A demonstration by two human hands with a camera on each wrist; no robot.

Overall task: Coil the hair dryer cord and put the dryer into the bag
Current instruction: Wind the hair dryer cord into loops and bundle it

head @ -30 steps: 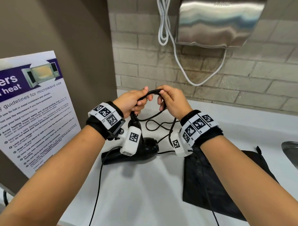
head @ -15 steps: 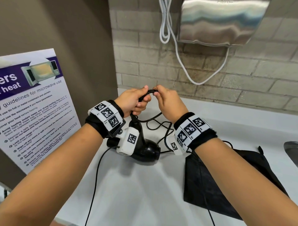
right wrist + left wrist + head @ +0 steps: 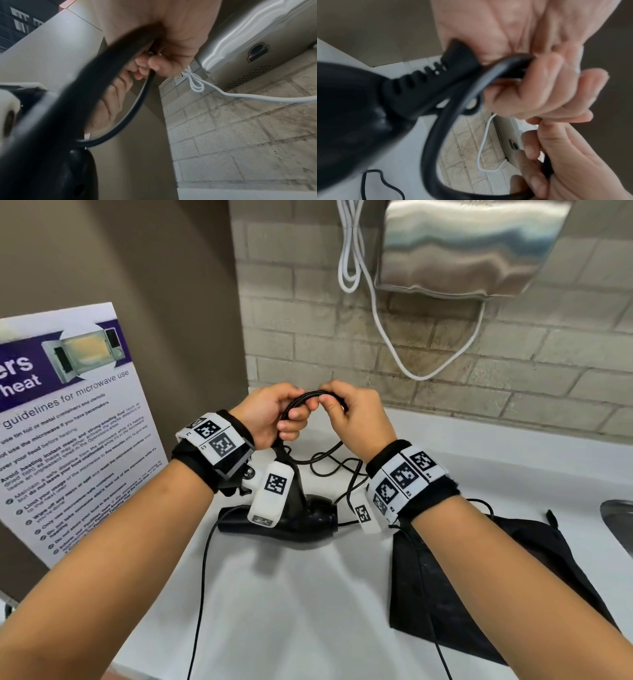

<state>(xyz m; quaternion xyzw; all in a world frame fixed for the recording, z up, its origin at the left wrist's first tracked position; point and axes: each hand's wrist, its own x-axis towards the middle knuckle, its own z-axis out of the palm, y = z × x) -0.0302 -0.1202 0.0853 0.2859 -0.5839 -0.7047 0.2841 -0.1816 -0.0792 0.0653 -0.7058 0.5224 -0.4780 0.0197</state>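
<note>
- Two hands of yours meet above the tabletop [image 3: 308, 611]: your left hand [image 3: 270, 414] has its fingers curled round a bundle of black cord [image 3: 310, 398], and your right hand [image 3: 356, 416] pinches the same loop from the other side, the two hands just touching.
- Much of the hair dryer [image 3: 305, 517] is hidden from the head view by your left wrist camera; only its dark body and part of the handle show.
- You can see the dryer lying on its side on the tabletop below your left wrist, long axis running left to right, the handle rising towards your left hand.
- Which end is the nozzle cannot be told; the left wrist view shows only a blurred black mass and a ribbed cord sleeve [image 3: 419, 78] at your palm.
- Loose cord lies in loops on the tabletop behind the dryer, partly covered by your right wrist; another strand runs off the front edge.
- Your right forearm covers part of the black bag [image 3: 534, 577], which lies flat just right of the dryer; its opening is not visible.
- A metal hand dryer [image 3: 462, 244] on the brick wall is cut off at the top of the head view, with a white cable [image 3: 383, 320] hanging beside it.
</note>
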